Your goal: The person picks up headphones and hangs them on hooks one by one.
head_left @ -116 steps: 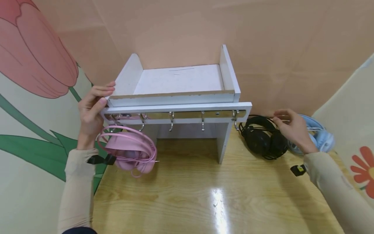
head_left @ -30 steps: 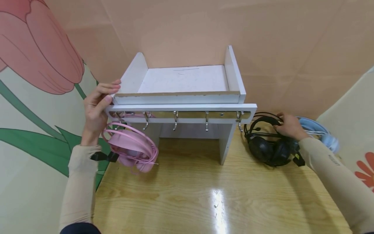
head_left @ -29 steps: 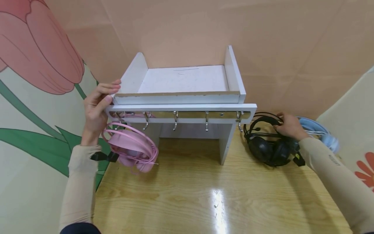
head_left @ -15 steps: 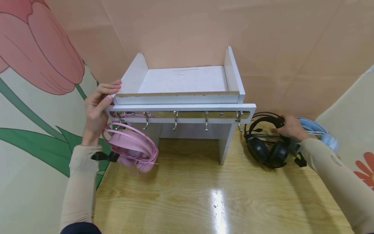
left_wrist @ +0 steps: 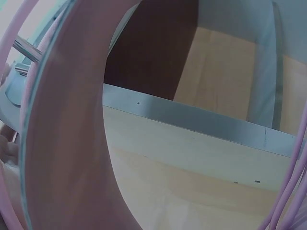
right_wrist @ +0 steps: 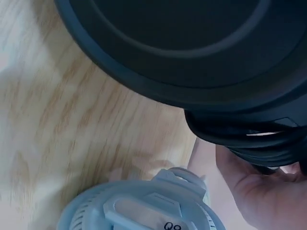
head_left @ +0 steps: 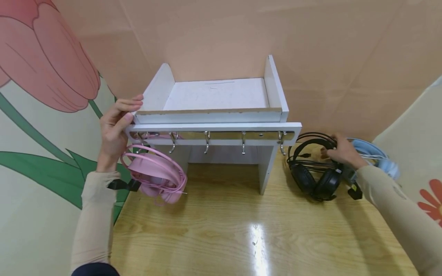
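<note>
My left hand [head_left: 114, 126] grips the left front corner of a white shelf unit [head_left: 210, 117], its thumb at the front and fingers over the side. Just below it, pink headphones [head_left: 157, 166] with a coiled cable hang from the leftmost hook; their band fills much of the left wrist view. At the right, my right hand [head_left: 345, 152] holds black headphones [head_left: 328, 184] by the right side of the headband and coiled cable. In the right wrist view a black earcup [right_wrist: 182, 62] looms close. Light-blue headphones [head_left: 387, 165] lie beside that hand, partly hidden by it.
A rail with several metal hooks [head_left: 207, 143] runs along the shelf's front. The unit stands on a wooden table [head_left: 207, 230] against a peach backdrop [head_left: 328, 57]. Flower-patterned panels [head_left: 51, 69] flank both sides.
My right hand has come down onto the black headphones and taken hold of them. In the last second they have tilted a little, earcups swinging towards me. My left hand keeps its place.
</note>
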